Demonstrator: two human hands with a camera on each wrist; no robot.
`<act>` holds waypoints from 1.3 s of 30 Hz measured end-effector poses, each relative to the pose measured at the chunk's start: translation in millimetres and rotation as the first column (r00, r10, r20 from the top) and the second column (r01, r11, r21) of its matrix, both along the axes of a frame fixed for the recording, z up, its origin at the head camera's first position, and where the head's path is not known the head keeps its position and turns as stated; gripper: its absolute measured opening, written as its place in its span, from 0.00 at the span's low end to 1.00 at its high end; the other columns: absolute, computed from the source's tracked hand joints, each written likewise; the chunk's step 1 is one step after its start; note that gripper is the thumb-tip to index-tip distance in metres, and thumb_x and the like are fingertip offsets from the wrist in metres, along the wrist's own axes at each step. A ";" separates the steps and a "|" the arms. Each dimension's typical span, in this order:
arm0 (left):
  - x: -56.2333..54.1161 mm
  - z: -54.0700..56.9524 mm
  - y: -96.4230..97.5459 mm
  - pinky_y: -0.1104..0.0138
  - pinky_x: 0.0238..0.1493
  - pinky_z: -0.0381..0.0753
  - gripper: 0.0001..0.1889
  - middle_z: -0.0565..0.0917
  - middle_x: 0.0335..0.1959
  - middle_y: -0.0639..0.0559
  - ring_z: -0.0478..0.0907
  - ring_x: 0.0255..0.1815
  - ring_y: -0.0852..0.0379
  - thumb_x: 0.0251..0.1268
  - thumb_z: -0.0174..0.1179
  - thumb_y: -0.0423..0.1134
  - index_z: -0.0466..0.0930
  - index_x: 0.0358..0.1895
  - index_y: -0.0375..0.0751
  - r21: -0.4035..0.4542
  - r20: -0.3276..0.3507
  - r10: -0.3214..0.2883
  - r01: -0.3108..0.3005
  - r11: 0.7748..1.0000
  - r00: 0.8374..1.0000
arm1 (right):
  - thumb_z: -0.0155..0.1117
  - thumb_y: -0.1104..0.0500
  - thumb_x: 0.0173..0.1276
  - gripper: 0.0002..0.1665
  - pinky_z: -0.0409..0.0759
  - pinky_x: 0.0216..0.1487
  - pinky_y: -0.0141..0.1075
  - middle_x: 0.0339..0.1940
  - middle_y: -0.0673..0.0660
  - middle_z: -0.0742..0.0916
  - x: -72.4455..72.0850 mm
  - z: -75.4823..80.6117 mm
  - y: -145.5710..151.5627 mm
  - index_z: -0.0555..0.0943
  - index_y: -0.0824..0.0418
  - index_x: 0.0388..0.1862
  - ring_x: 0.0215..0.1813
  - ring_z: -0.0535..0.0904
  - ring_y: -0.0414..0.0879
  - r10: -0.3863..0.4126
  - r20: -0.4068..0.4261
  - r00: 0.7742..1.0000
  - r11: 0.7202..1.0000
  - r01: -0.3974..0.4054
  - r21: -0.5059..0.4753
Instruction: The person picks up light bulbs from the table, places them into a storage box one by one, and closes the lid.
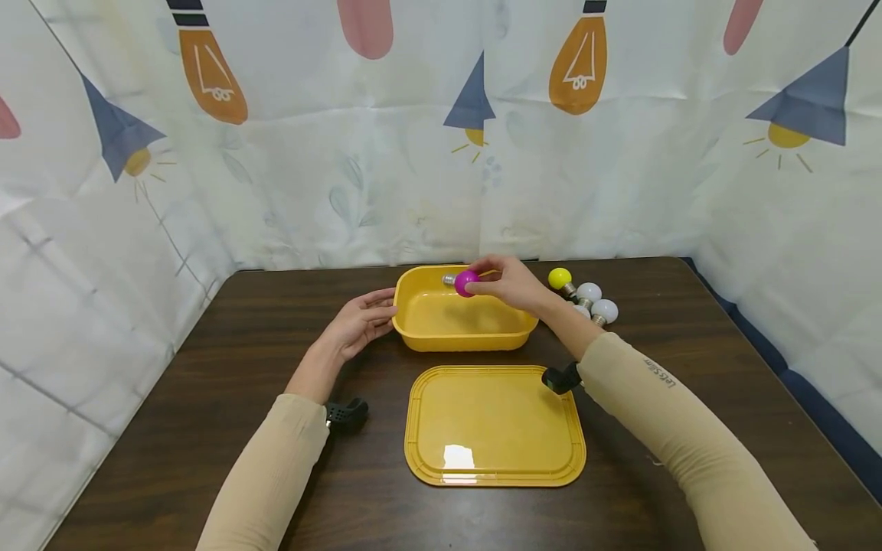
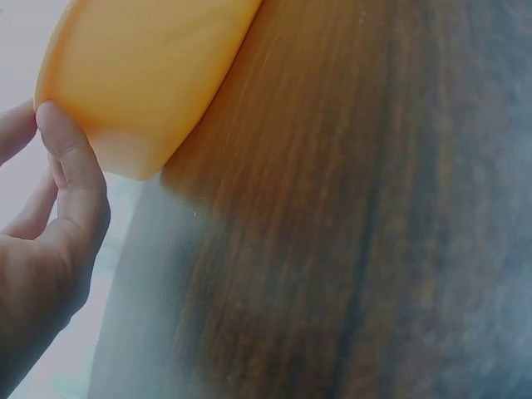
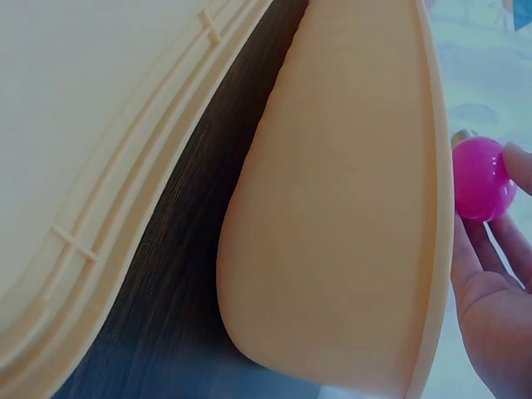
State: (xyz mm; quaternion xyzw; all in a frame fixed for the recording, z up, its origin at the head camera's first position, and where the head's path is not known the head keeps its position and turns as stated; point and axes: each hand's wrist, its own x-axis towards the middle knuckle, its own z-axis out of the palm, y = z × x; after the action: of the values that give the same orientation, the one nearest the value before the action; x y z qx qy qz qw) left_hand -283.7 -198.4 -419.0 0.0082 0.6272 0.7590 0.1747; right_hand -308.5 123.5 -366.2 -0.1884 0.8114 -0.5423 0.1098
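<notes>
My right hand (image 1: 511, 285) holds a magenta light bulb (image 1: 465, 284) by its round end over the back part of a yellow plastic box (image 1: 465, 342). The bulb's silver screw base points left. In the right wrist view the bulb (image 3: 482, 179) shows past the box rim, with thumb and fingers around it. At the box's left end, my left hand (image 1: 361, 323) pinches the rim between thumb and fingers, as the left wrist view shows. In front of the box lies a matching flat yellow lid (image 1: 492, 421).
Right of the box, a yellow bulb (image 1: 560, 277) and several white bulbs (image 1: 604, 310) lie together on the dark wooden table (image 1: 661, 321), partly behind the right forearm. A printed curtain (image 1: 413, 199) hangs along the table's back edge.
</notes>
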 end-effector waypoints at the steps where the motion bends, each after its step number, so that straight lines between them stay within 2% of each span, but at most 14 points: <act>1: -0.2 -0.1 0.1 0.66 0.51 0.84 0.31 0.81 0.56 0.49 0.85 0.46 0.58 0.75 0.61 0.31 0.62 0.78 0.36 0.000 0.000 -0.001 0.001 1.000 1.000 | 0.71 0.57 0.72 0.24 0.78 0.62 0.46 0.60 0.60 0.82 0.0 0.0 -0.2 0.79 0.65 0.62 0.58 0.82 0.54 -0.001 -0.002 1.000 1.000 0.001 0.005; 9: -0.7 -0.8 -0.1 0.67 0.50 0.84 0.31 0.81 0.56 0.49 0.85 0.45 0.58 0.76 0.60 0.31 0.62 0.78 0.36 0.001 -0.009 0.000 0.000 1.000 1.000 | 0.72 0.57 0.71 0.24 0.78 0.62 0.47 0.59 0.60 0.82 -2.3 0.1 -2.8 0.79 0.64 0.62 0.58 0.82 0.54 -0.011 -0.001 1.000 1.000 0.011 -0.003; 18: -0.4 -1.6 0.5 0.67 0.50 0.84 0.32 0.82 0.55 0.49 0.85 0.45 0.58 0.75 0.61 0.30 0.62 0.78 0.36 0.006 -0.004 0.005 -0.005 1.000 1.000 | 0.72 0.56 0.71 0.25 0.78 0.61 0.46 0.59 0.60 0.82 -6.0 -9.2 -11.2 0.79 0.65 0.62 0.58 0.81 0.54 -0.012 0.002 1.000 1.000 0.012 0.000; 29: -1.7 -2.7 1.0 0.67 0.50 0.84 0.32 0.81 0.56 0.48 0.85 0.45 0.58 0.75 0.61 0.31 0.61 0.78 0.37 0.008 -0.007 -0.003 0.003 1.000 1.000 | 0.72 0.56 0.70 0.25 0.78 0.63 0.46 0.59 0.60 0.82 -6.0 -11.1 -15.6 0.78 0.65 0.61 0.59 0.81 0.55 -0.034 0.049 0.998 0.999 0.036 -0.033; 39: -1.7 -3.7 0.5 0.68 0.48 0.84 0.31 0.81 0.55 0.49 0.85 0.43 0.59 0.76 0.60 0.30 0.61 0.79 0.36 0.010 -0.007 0.012 -0.012 1.000 1.000 | 0.73 0.55 0.70 0.25 0.78 0.59 0.45 0.58 0.59 0.83 -11.3 -13.8 -22.8 0.80 0.64 0.60 0.57 0.81 0.54 -0.041 0.028 0.999 0.999 0.042 -0.014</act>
State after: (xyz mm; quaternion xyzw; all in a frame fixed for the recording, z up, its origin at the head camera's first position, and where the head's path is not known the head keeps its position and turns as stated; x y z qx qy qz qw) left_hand -285.4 -197.8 -422.6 0.0080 0.6241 0.7630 0.1681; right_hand -319.7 100.7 -380.0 -0.1648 0.8095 -0.5530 0.1084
